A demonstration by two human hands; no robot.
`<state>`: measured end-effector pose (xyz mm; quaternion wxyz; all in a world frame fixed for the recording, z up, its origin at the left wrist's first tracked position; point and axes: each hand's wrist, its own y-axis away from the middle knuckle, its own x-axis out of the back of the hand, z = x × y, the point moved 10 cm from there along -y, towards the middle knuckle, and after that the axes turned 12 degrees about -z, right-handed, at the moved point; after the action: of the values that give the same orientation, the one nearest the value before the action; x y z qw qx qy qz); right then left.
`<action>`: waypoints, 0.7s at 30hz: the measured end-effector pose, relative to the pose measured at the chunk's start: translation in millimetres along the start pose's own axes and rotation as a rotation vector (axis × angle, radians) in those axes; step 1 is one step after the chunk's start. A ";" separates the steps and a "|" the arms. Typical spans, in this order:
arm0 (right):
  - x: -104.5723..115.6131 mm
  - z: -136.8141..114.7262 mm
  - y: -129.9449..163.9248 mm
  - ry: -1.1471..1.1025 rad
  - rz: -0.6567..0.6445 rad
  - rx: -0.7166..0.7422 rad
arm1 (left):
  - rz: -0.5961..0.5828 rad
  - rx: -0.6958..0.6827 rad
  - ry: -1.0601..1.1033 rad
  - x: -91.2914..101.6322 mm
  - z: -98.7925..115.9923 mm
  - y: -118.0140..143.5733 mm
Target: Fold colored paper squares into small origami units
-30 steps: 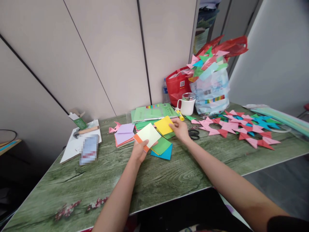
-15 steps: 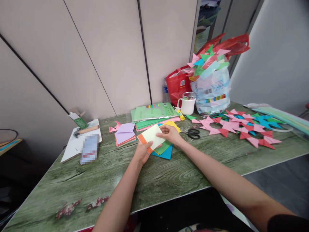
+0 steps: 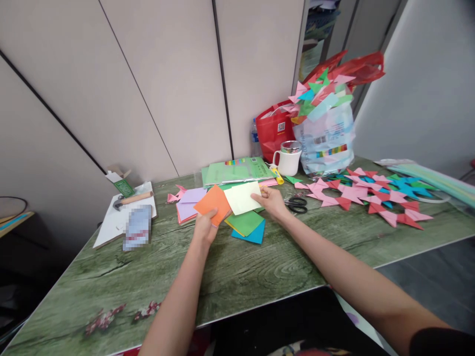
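Observation:
My left hand (image 3: 205, 228) pinches an orange paper square (image 3: 213, 203) just above the table. My right hand (image 3: 272, 201) holds a pale yellow square (image 3: 242, 197) to the right of it. The two sheets are apart, side by side. Under them lie a green square (image 3: 245, 222) and a blue square (image 3: 256, 233) on the green wood-grain table (image 3: 237, 277). A purple and pink stack of paper (image 3: 188, 202) sits just left of the orange sheet.
Black scissors (image 3: 297, 204) lie right of my right hand. Folded paper stars (image 3: 371, 195) cover the right side. Behind stand a white mug (image 3: 288, 159), a red bag (image 3: 272, 129) and a plastic bag of folded pieces (image 3: 324, 128). A green paper pack (image 3: 237, 172) and a white board (image 3: 118, 215) lie toward the wall and left.
The pale yellow sheet has passed from my left hand's stack into my right hand and moved right. The orange sheet beneath it is now bare in my left hand.

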<state>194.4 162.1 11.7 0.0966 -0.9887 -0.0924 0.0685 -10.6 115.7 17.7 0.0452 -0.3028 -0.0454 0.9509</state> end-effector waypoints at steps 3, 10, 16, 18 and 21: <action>-4.4 1.0 0.0 0.039 -0.028 -0.001 | 0.016 0.040 -0.017 0.4 -5.5 0.8; -18.9 -5.7 3.7 0.194 -0.096 0.028 | -0.170 0.134 0.013 -28.8 -25.5 9.6; -7.6 -15.2 0.6 0.323 -0.015 0.103 | -0.070 0.118 0.057 -18.5 -20.1 7.3; -0.5 -15.9 -0.9 0.311 0.013 0.108 | 0.032 0.034 0.081 -3.9 -4.4 3.5; -6.0 -8.7 -1.6 0.373 -0.069 0.035 | 0.194 -0.101 0.113 19.5 20.0 1.7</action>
<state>189.7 161.0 21.2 0.1315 -0.9787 -0.1055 -0.1175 -38.2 115.0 22.6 -0.0596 -0.3608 -0.0609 0.9287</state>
